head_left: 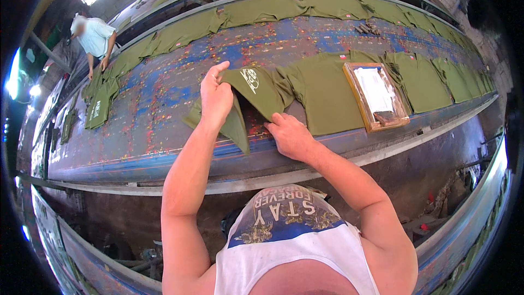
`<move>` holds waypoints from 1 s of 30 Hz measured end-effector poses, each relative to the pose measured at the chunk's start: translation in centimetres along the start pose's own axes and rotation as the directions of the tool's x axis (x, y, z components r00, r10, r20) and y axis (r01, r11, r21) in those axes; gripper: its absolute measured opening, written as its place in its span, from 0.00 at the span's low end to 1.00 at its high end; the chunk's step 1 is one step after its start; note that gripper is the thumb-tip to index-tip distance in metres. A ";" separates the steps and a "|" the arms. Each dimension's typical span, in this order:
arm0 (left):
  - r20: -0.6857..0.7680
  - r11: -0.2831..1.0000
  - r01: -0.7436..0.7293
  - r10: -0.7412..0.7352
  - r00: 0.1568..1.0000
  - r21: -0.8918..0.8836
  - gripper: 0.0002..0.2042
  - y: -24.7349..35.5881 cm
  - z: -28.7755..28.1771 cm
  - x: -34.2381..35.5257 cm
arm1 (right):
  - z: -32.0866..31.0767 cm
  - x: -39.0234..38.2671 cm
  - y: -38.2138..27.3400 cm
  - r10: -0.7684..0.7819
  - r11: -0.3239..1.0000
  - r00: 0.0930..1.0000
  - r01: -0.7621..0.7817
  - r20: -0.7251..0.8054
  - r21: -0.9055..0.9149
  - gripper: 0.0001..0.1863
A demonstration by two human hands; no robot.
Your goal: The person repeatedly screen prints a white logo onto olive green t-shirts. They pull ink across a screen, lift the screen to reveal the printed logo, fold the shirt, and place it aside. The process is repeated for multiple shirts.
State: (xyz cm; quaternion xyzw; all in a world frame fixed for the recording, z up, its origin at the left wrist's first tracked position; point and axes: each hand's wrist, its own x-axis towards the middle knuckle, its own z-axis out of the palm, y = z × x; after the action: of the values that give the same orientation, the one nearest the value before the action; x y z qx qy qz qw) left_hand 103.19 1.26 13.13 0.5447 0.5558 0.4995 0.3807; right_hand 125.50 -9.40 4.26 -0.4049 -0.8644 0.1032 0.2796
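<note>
My left hand (217,95) pinches the upper corner of an olive-green T-shirt (262,84) with a white printed emblem, lifting it off the long paint-speckled table (169,104). My right hand (281,131) grips the shirt's lower corner, near the table's front edge. Part of the shirt hangs folded beneath my left hand. More green T-shirts (333,98) lie flat in a row to the right. On them rests a wooden-framed screen (375,97) with a white panel.
A co-worker (94,41) in a pale top handles green shirts (101,101) at the left end. Another row of shirts (262,8) lines the far edge. Small dark objects (368,29) lie near it. A pale rail (136,188) runs along the front edge. Other long tables flank this one.
</note>
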 end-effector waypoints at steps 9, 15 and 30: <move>-0.123 0.996 0.058 -0.066 0.990 -0.073 0.26 3.7 1.7 0.4 | 1.3 1.6 -1.2 0.076 0.997 0.987 -0.073 -0.140 0.027 0.16; -0.225 0.996 -0.042 0.059 0.973 0.083 0.19 7.9 -4.2 3.5 | -3.4 6.1 0.9 -0.071 0.973 0.934 0.142 -0.350 0.180 0.09; 0.083 0.840 -0.063 0.021 0.996 0.540 0.13 13.2 -15.3 18.5 | -16.2 26.5 8.7 0.081 0.971 0.973 -0.028 -0.217 0.237 0.15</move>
State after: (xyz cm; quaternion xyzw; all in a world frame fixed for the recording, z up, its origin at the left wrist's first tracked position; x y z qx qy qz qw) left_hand 89.24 16.11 31.40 0.6600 0.6477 0.3100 0.2207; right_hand 126.61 15.59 24.66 -0.4023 -0.7977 0.1646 0.4181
